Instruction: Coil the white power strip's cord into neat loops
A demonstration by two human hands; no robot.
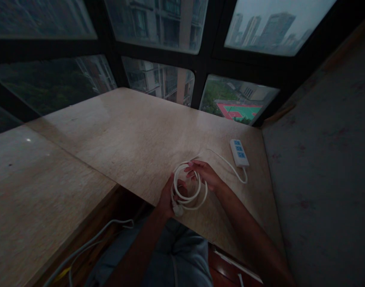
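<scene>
Loops of a white power cord (187,198) hang between my two hands above the near edge of the stone-look counter. My left hand (167,197) is closed round the left side of the coil, with the white plug (178,210) hanging just below its fingers. At the coil's upper right, the fingers of my right hand (204,172) are closed on the cord. From there the cord runs across the counter to a white power strip (239,153) with blue sockets, lying at the right. Some fingertips are partly hidden behind the loops.
The pale counter (134,131) reaches back to dark-framed windows (197,79). A patterned wall (320,167) bounds it on the right. Below the front edge, another pale cable (89,239) hangs at the lower left, near my legs (170,255).
</scene>
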